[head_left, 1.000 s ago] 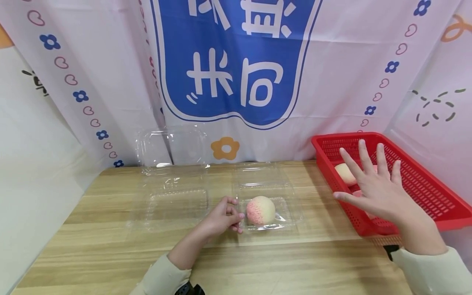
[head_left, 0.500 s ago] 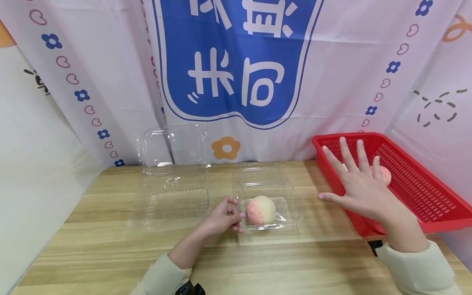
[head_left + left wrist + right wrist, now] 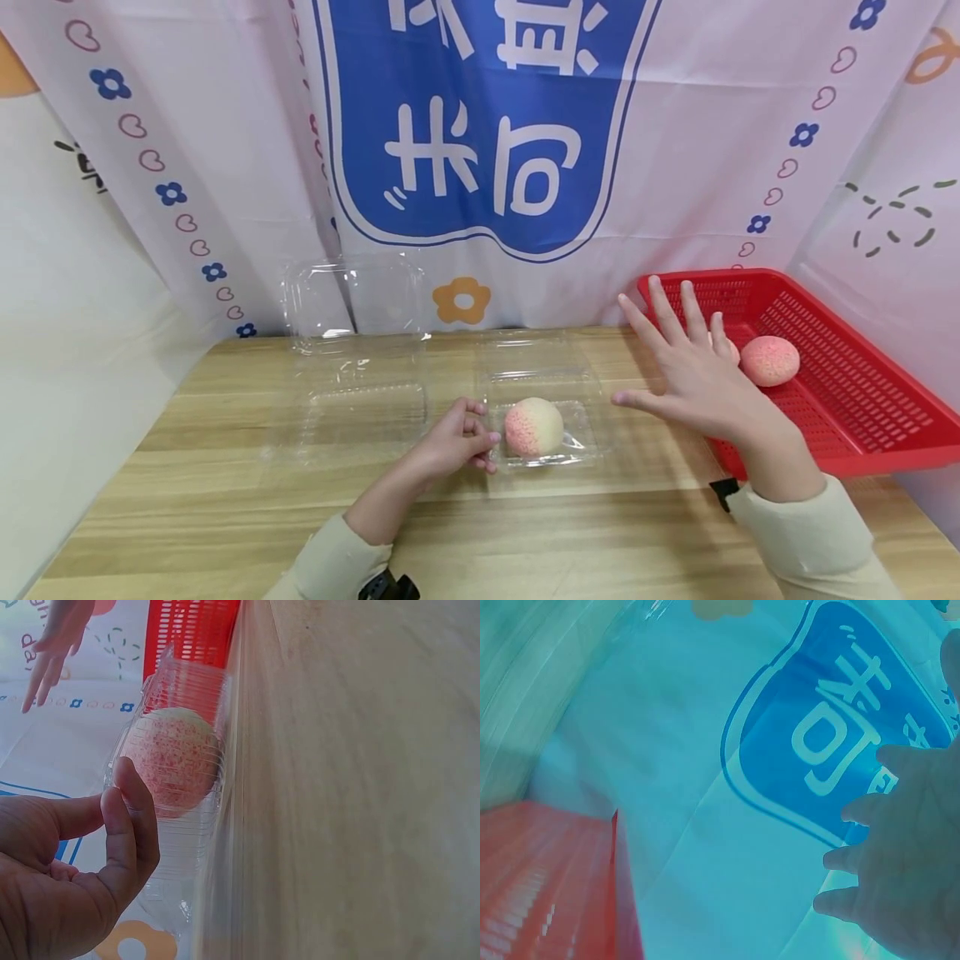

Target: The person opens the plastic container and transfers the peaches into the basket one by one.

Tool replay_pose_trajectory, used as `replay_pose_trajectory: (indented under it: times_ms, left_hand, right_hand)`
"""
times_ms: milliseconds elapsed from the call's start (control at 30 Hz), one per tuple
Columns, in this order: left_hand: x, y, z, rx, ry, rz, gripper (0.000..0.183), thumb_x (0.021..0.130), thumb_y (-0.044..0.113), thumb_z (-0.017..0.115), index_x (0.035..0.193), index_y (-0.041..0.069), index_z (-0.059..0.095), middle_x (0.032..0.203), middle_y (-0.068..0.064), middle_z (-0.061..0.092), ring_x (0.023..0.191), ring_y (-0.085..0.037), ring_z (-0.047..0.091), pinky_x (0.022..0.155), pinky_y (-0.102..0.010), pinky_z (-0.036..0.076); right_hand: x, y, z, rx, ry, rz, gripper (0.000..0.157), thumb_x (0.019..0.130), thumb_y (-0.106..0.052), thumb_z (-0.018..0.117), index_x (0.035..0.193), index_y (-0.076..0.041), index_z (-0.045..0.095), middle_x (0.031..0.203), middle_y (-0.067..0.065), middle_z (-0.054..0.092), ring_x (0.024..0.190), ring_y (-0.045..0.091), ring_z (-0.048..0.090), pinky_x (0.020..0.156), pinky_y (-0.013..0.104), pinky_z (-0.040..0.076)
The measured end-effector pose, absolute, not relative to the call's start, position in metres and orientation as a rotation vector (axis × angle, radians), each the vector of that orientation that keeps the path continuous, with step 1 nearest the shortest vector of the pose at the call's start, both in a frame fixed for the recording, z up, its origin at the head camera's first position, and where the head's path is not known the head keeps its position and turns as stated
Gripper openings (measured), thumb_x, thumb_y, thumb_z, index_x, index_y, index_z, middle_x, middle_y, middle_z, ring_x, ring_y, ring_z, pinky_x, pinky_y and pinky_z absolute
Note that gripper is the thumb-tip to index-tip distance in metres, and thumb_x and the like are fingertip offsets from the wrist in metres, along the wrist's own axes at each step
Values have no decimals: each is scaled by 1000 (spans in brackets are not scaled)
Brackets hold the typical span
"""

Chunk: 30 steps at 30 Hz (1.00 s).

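My left hand (image 3: 452,443) pinches the left rim of an open clear plastic clamshell box (image 3: 587,423) between thumb and fingers. In that box sits one round, speckled pink-and-cream ball (image 3: 534,427) that looks like a peach; the left wrist view shows the ball (image 3: 172,761) through the ribbed clear wall. My right hand (image 3: 697,385) hovers with spread fingers over the left side of a red basket (image 3: 862,358), holding nothing. Inside the basket lies a similar pink ball (image 3: 770,361). Another pink ball (image 3: 726,348) is partly hidden behind my right hand.
Left of my left hand stands a second open clear clamshell box (image 3: 363,417), its lid upright against the printed cloth backdrop (image 3: 247,167). Everything rests on a wooden table (image 3: 525,533). The basket's rim (image 3: 626,885) shows in the right wrist view.
My right hand has moved left across the basket, fingers still spread, uncovering the pink ball to its right. The left hand and both boxes stay put.
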<state>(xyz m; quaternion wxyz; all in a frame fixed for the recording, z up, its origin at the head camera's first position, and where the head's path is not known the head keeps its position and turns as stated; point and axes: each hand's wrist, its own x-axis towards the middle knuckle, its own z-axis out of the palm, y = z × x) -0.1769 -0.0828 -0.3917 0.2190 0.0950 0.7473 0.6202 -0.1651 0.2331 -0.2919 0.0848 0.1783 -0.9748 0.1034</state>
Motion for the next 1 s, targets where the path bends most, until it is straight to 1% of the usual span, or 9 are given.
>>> replay_pose_trajectory:
  times_ms: [133,233,400,600,800,900,1000]
  left_hand:
    - [-178,-82,-392,266,2060,1723,45,99,2,56,135,-9,29,82,-8,58,62,-11,66,65,-24,58]
    - [-178,-82,-392,267,2058,1722,45,99,1,56,134,-9,30,81,-6,57,62,-11,65,64,-22,58]
    - [-179,-82,-392,273,2065,1717,44,99,2,55,134,-9,30,80,-6,57,62,-11,66,65,-24,58]
    - [-178,-82,-391,265,2057,1723,44,99,1,56,134,-9,30,81,-6,57,62,-11,66,65,-23,58]
    - [-177,-82,-391,254,2045,1733,46,98,0,56,134,-8,30,82,-6,56,62,-11,65,65,-24,59]
    - [-177,-83,-392,254,2038,1740,46,98,0,57,135,-9,30,82,-6,56,62,-11,65,66,-26,60]
    - [-177,-83,-393,256,2035,1741,46,98,0,57,134,-9,30,82,-8,57,62,-11,65,67,-27,60]
  right_hand:
    - [-169,224,-293,583,-2906,357,104,84,-60,68,160,-34,1,166,1,-20,151,38,-24,114,79,0]
    - [-173,218,-296,612,-2907,387,105,83,-61,68,160,-34,1,167,3,-17,152,40,-20,114,79,4]
    - [-180,209,-301,653,-2920,411,106,82,-61,68,160,-33,2,168,5,-14,152,41,-17,115,78,4]
    - [-185,199,-310,708,-2920,414,106,82,-61,68,161,-30,4,168,10,-8,153,44,-11,114,79,7]
    - [-189,191,-319,739,-2912,451,103,83,-62,67,160,-32,5,169,8,-6,154,43,-7,116,76,9]
    - [-190,187,-323,754,-2915,464,103,84,-64,65,160,-32,5,169,8,-3,154,43,-4,115,77,12]
    - [-191,183,-327,770,-2920,495,102,83,-65,66,160,-33,6,169,8,-1,154,42,-3,115,76,13]
